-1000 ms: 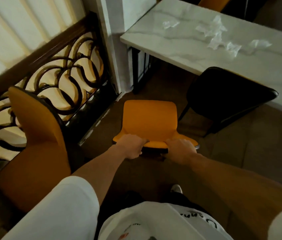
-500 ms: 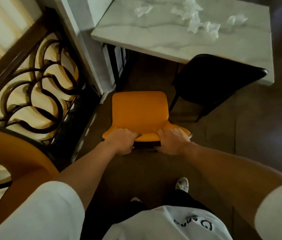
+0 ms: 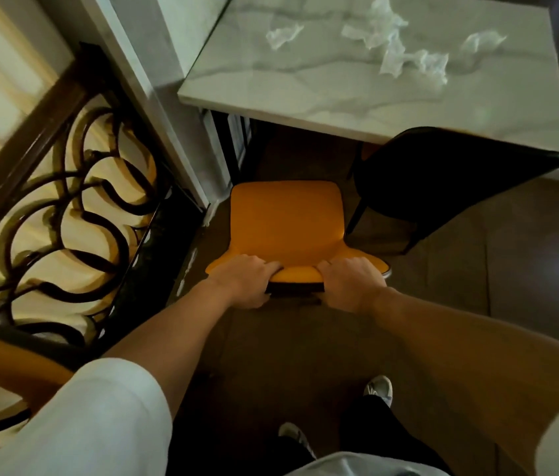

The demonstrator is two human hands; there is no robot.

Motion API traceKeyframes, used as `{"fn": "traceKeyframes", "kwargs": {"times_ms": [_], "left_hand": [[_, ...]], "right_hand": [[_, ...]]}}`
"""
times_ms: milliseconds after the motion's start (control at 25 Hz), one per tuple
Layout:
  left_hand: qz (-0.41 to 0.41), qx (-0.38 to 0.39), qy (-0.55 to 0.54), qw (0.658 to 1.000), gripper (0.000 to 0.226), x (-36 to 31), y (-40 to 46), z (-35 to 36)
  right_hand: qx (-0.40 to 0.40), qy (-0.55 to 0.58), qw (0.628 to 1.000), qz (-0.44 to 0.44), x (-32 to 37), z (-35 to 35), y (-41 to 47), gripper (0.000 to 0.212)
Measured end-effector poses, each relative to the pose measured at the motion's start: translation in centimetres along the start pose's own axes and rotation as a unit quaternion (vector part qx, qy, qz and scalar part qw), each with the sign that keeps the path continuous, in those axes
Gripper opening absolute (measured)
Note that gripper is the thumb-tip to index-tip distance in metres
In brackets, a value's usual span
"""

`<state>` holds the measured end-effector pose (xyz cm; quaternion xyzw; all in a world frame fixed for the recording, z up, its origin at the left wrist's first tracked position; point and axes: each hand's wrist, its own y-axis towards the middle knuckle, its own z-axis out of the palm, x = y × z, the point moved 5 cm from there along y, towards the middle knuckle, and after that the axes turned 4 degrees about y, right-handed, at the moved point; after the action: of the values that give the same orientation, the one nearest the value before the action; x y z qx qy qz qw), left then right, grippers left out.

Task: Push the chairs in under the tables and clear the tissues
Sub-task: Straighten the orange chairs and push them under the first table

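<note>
An orange chair (image 3: pixel 286 221) stands on the floor just short of the white marble table (image 3: pixel 350 97). My left hand (image 3: pixel 242 281) grips the left part of its backrest top, and my right hand (image 3: pixel 351 281) grips the right part. The seat's front edge is close to the table's near edge, not under it. Several crumpled white tissues (image 3: pixel 408 56) lie on the tabletop, with one apart at the left (image 3: pixel 283 34). A black chair (image 3: pixel 442 187) is partly tucked under the table's right side.
A dark wooden railing with curled ironwork (image 3: pixel 58 201) runs along the left. A white pillar (image 3: pixel 154 97) stands between railing and table. Another orange chair back (image 3: pixel 6 355) sits at the lower left. My feet (image 3: pixel 379 389) are on the dark floor behind the chair.
With both hands on its backrest, the orange chair has moved forward toward the table. The table and black chair now appear nearer, and I have stepped forward.
</note>
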<state>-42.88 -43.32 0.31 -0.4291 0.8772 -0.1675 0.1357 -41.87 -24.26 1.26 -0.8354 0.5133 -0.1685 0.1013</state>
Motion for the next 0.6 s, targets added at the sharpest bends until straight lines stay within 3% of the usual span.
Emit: {"fn": "traceKeyframes", "kwargs": {"times_ms": [600], "left_hand": [[0.039, -0.034, -0.012, 0.999, 0.048, 12.2, 8.2, -5.4]], "right_hand": [[-0.067, -0.011, 0.997, 0.048, -1.6, -4.4, 12.8, 0.029]]}}
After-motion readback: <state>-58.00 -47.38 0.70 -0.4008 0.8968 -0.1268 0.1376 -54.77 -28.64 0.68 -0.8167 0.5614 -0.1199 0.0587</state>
